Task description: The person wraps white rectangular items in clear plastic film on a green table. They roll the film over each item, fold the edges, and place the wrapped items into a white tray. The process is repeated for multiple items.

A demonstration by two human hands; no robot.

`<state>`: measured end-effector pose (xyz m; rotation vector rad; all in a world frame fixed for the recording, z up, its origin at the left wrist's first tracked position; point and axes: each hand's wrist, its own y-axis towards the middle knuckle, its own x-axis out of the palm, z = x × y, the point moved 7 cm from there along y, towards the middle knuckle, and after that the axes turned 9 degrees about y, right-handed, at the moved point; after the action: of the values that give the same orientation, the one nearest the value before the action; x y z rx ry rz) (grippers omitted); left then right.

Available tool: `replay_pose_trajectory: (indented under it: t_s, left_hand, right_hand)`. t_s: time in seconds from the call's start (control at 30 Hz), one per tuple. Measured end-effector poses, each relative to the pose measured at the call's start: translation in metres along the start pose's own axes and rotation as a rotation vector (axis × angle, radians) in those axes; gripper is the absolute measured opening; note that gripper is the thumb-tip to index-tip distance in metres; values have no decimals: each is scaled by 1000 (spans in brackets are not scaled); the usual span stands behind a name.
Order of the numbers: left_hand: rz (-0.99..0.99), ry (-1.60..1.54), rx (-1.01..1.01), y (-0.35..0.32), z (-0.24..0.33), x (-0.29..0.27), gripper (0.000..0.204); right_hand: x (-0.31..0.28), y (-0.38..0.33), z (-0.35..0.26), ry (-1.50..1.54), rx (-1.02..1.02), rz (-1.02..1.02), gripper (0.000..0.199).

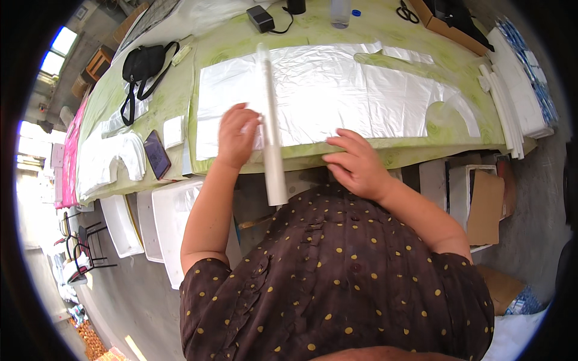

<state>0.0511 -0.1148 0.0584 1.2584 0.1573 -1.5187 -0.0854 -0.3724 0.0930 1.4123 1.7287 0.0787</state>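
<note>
A flat white plastic bag with cut-out handles [337, 90] lies spread on the table, its handle end to the right. Across its left part rests a long pale tube [272, 138], its near end jutting past the table's front edge. My left hand [236, 135] is just left of the tube, fingers loosely bent and apart, fingertips close to its side; whether they touch cannot be made out. My right hand [361, 165] hovers at the front edge below the bag, fingers spread, holding nothing.
Left on the green-patterned cloth [174, 90] are a black pouch [143, 63], a phone [157, 154] and a stack of white bags [114, 157]. A black adapter [260, 19], bottle [340, 15] and scissors [407, 12] lie at the back. White rolls [504, 114] line the right edge.
</note>
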Motion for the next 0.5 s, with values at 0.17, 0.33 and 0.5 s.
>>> replay_pose_trajectory:
  t_s: [0.17, 0.33, 0.5]
  left_hand:
    - [186, 150, -41, -13, 19, -52, 18]
    - [-118, 432, -364, -17, -31, -48, 51]
    - [-255, 549, -620, -14, -69, -36, 73]
  right_hand:
    - [-27, -40, 2, 13, 128, 19, 18]
    - [-30, -44, 7, 60, 141, 56, 17]
    - [-30, -47, 9, 85, 109, 26, 17]
